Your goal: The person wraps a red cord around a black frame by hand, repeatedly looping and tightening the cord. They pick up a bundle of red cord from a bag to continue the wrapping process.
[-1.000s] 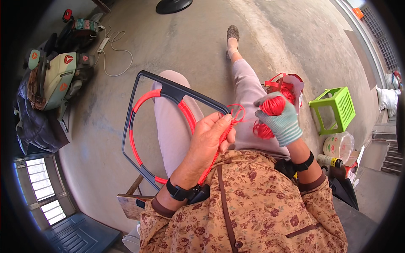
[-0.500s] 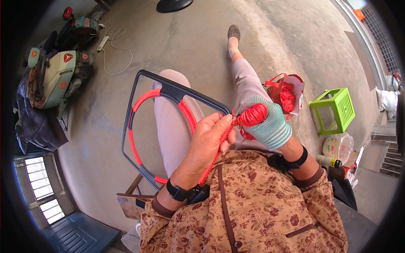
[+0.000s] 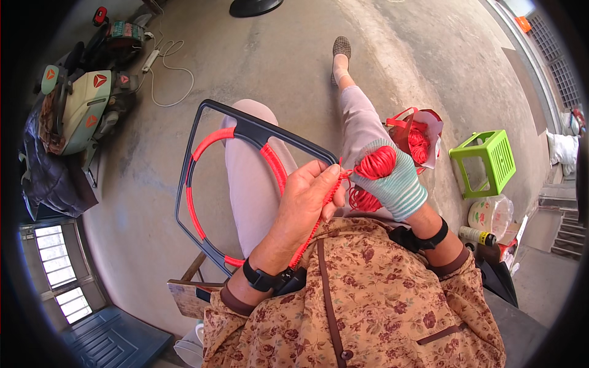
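Our dark frame (image 3: 250,130) over our left thigh (image 3: 248,191), its corner pinched in our left hand (image 3: 305,197), red cord bundle (image 3: 375,163) clasped in our gloved right hand (image 3: 396,187), red bag (image 3: 400,136) beside our right leg (image 3: 358,116), green stool (image 3: 502,156) toward the concrete floor (image 3: 257,67)'s right edge, scooter (image 3: 88,113) by its left

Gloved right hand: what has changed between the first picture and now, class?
The gloved right hand, holding the red cord bundle, has moved left, closer to the corner of the black frame. The left hand still grips that corner; nothing was let go.
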Available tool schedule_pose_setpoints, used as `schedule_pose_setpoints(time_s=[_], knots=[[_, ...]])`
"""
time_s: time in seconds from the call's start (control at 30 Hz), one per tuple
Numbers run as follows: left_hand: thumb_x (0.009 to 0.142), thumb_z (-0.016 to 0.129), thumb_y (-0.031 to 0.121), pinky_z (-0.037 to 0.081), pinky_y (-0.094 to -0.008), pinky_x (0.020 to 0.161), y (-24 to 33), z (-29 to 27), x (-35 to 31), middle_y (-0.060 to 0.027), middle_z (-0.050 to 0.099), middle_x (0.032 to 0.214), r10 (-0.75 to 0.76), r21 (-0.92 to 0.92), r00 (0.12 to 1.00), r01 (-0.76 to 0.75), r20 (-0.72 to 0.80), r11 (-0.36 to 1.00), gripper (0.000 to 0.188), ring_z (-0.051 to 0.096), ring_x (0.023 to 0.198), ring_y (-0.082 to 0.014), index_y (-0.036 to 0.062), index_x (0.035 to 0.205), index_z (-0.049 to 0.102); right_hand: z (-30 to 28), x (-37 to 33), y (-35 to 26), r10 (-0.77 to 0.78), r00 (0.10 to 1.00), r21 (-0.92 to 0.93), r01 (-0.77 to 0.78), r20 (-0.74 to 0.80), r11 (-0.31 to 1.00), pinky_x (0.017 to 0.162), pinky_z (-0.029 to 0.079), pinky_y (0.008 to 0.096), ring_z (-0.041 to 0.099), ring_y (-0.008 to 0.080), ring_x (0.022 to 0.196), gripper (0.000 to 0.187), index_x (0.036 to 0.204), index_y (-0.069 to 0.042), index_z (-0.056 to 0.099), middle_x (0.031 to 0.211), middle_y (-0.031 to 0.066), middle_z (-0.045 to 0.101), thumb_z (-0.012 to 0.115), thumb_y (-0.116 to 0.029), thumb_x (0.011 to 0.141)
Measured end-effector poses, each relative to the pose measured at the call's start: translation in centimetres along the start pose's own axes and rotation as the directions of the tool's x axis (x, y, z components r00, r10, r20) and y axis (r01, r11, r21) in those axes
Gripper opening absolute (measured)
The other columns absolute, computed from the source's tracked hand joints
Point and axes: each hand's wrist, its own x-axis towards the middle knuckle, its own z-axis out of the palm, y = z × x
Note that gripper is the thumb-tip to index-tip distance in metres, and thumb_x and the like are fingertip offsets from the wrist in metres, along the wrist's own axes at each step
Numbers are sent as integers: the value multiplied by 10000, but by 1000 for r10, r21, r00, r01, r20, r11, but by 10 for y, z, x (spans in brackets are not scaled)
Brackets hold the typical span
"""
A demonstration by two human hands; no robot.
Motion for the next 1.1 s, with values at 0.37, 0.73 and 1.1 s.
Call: schedule_pose_setpoints(time_s=[0.37, 0.73, 1.1], knots=[[987, 521, 241, 344, -172, 379, -3, -3, 3, -35, 580, 644, 2, 10, 1000, -2, 14, 1000, 208, 436, 417, -48, 43, 925, 534, -2, 5, 2, 398, 895, 428, -446, 200, 786, 623, 507, 260, 593, 98, 686, 179, 912, -29, 615, 783, 15, 616, 725, -123, 807], [989, 512, 243, 352, -171, 403, -1, -3, 2, -38, 585, 657, -31, -6, 999, 31, 13, 999, 223, 451, 449, -48, 34, 918, 542, -3, 16, -6, 247, 956, 185, -274, 157, 944, 584, 510, 265, 604, 123, 607, 156, 858, -27, 622, 709, 26, 620, 725, -105, 772], [991, 503, 223, 368, -166, 391, -6, -6, 5, -54, 590, 653, -45, 8, 999, 45, 17, 999, 201, 457, 433, -52, 31, 947, 544, -5, 19, -4, -70, 997, 6, 70, 23, 998, 761, 519, 281, 627, 145, 802, 280, 958, -53, 623, 874, 39, 650, 770, -76, 721]])
